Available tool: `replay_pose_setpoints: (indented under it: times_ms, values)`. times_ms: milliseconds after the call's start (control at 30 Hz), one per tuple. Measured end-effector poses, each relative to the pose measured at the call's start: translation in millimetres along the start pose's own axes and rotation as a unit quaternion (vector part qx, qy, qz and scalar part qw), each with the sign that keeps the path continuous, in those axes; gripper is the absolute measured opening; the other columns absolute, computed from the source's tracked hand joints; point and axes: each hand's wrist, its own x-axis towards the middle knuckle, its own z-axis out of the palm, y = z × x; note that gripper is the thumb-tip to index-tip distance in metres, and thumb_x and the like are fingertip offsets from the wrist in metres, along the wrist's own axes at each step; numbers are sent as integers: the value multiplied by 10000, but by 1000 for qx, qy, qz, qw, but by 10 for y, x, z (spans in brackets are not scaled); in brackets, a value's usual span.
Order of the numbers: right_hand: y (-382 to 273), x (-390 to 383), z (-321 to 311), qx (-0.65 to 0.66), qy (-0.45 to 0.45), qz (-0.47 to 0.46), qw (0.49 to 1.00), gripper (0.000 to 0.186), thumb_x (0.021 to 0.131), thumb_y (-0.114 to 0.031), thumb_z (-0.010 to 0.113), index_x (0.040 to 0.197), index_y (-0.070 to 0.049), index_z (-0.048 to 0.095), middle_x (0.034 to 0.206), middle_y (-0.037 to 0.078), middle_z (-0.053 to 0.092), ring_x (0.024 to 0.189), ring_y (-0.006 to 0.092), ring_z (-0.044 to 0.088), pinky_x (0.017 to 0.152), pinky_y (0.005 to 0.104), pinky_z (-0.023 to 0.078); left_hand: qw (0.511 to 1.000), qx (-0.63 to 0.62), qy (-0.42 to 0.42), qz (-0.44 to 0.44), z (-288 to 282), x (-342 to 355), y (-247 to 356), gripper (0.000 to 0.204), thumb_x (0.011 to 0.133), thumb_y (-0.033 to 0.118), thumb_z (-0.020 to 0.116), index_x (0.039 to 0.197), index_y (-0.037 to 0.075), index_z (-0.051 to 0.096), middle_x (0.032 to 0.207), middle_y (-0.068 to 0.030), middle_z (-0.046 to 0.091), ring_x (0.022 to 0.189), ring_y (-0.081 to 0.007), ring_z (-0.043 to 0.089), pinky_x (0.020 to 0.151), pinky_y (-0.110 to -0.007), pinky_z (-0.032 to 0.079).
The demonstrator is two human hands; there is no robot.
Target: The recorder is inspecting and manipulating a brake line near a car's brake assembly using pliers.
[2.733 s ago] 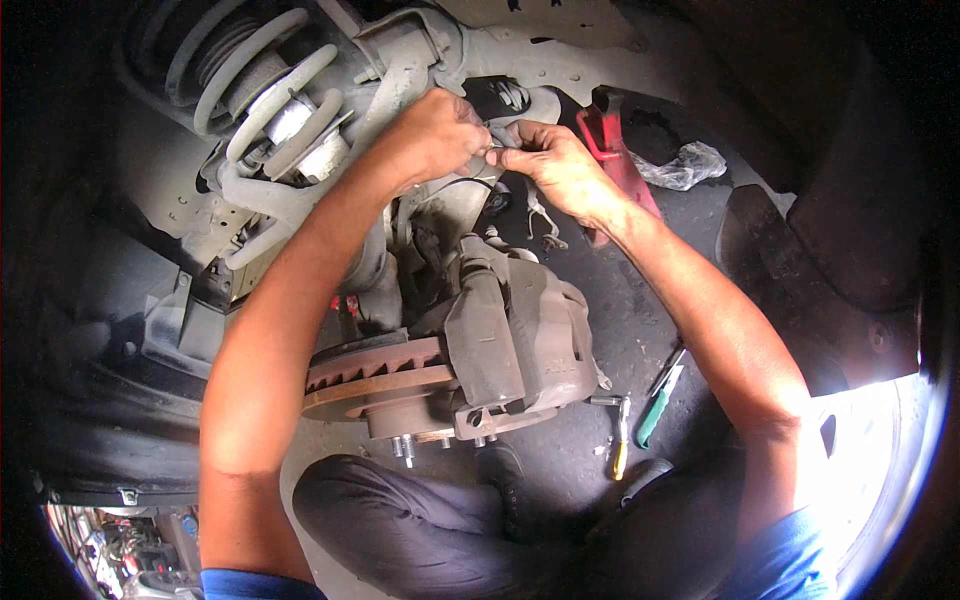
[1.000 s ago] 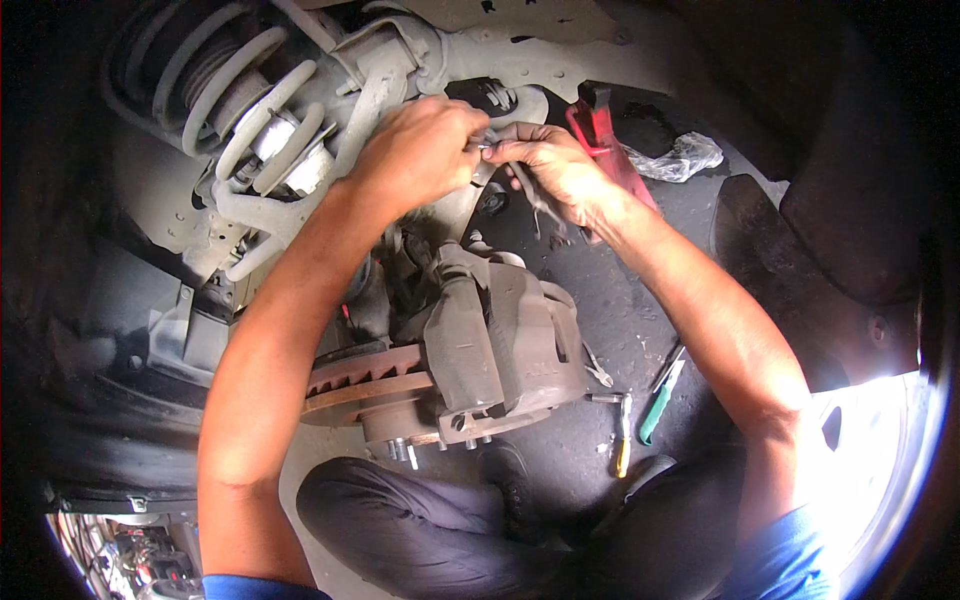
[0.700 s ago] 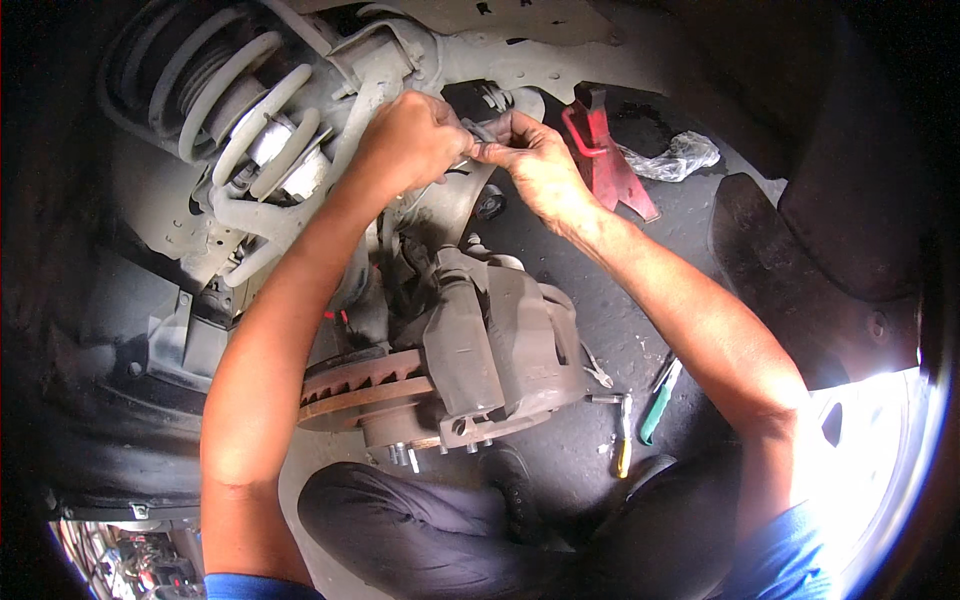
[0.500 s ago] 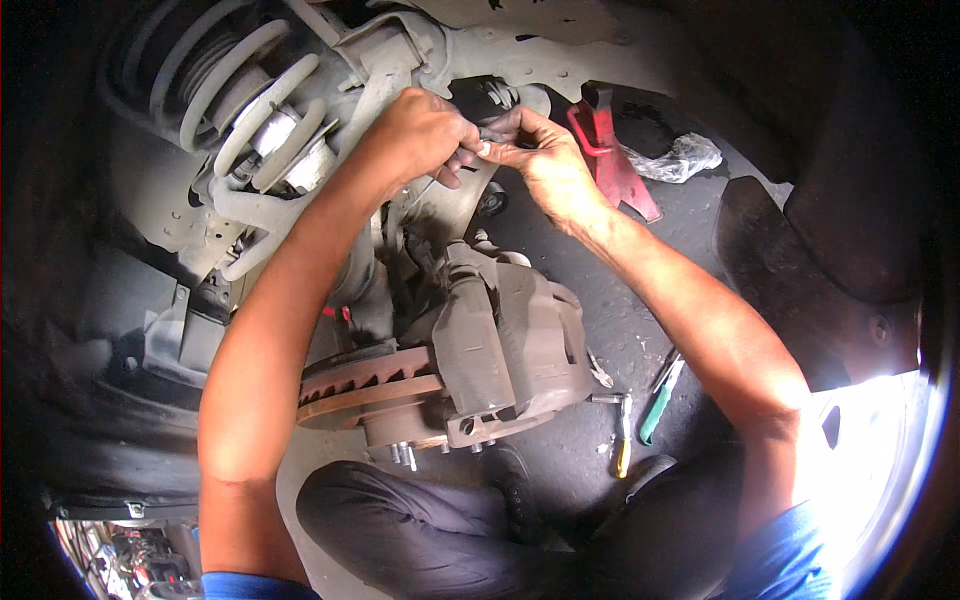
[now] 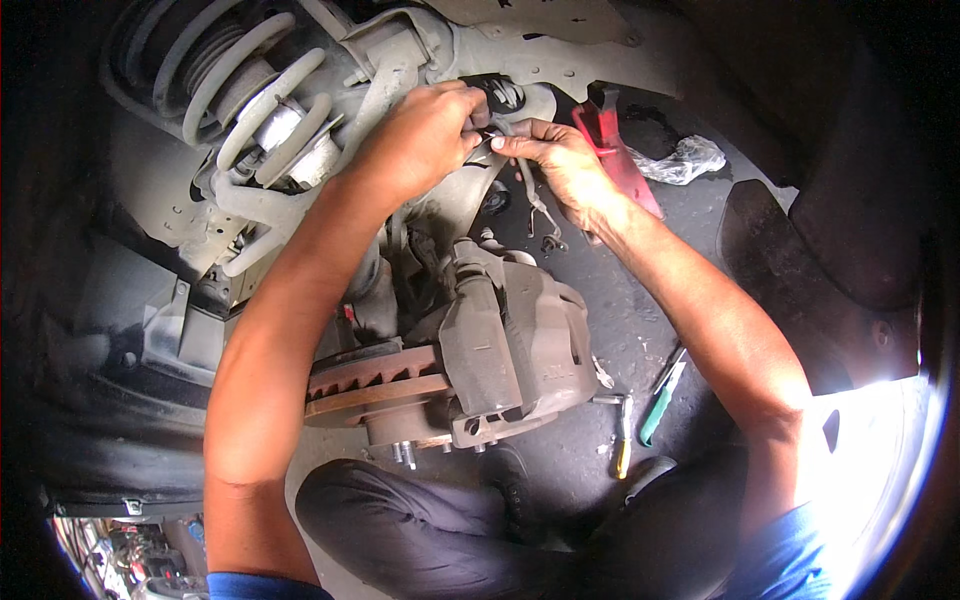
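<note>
My left hand (image 5: 430, 135) is closed at the top middle, under the pale suspension arm; what its curled fingers grip is hidden. Just right of it my right hand (image 5: 558, 160) pinches the upper end of a thin grey hose or cable (image 5: 532, 200), whose lower part dangles with a small end piece. The fingertips of both hands nearly meet. Below stand a grey brake caliper (image 5: 510, 335) and a rusty brake disc (image 5: 375, 380) with studs. A pale coil spring (image 5: 270, 120) is at the upper left.
A red jack stand (image 5: 615, 155) and crumpled clear plastic (image 5: 680, 160) lie beyond my right hand. On the dark floor are a yellow-handled tool (image 5: 623, 450) and a green-handled tool (image 5: 657, 410). A dark wheel-arch liner (image 5: 120, 400) is left; my legs (image 5: 390, 500) are folded below.
Both hands have shifted slightly up and right since half a second ago. The dangling grey piece, hidden behind my right hand then, shows again between the hands.
</note>
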Motion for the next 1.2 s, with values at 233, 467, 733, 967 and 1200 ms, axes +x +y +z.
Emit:
replay_pose_setpoints:
  times_ms: [233,467,733,967,1200]
  values:
    - [32,17,-34,10,-4,26,1000,248,871,-172,834,1042,-15,745,777,-24,657,627,46,562,548,198,443,999,53,-8,-7,-3,0,55,241,858,114,770,1052,-16,715,1031,-197,713,977,-406,694,844,-460,543]
    - [23,-2,-31,35,-33,28,998,256,874,-179,834,1052,-16,748,803,-28,665,644,42,566,566,201,461,994,41,-28,-94,2,-18,81,252,874,173,773,1045,-8,738,1034,-204,729,953,-413,704,853,-476,546]
    - [-33,-46,-49,44,-47,50,997,192,934,-152,782,1039,1,733,950,29,714,808,82,603,735,234,496,989,-50,-51,-133,-61,2,113,271,878,198,761,1024,-29,736,856,-254,719,854,-413,724,784,-467,550]
    - [-72,-38,-27,57,-53,45,996,185,907,-168,802,1026,-39,741,880,-2,719,651,57,584,587,210,462,992,2,-44,-118,-8,-21,68,261,904,185,718,1037,-40,731,755,-230,689,713,-271,721,706,-420,555]
    - [-133,-80,-49,-43,-77,-43,995,188,933,-157,781,1080,-43,755,932,-1,727,807,70,613,752,235,483,888,-278,-104,-351,-22,29,21,294,967,219,680,992,-74,688,738,-54,644,548,-124,579,440,-324,488]
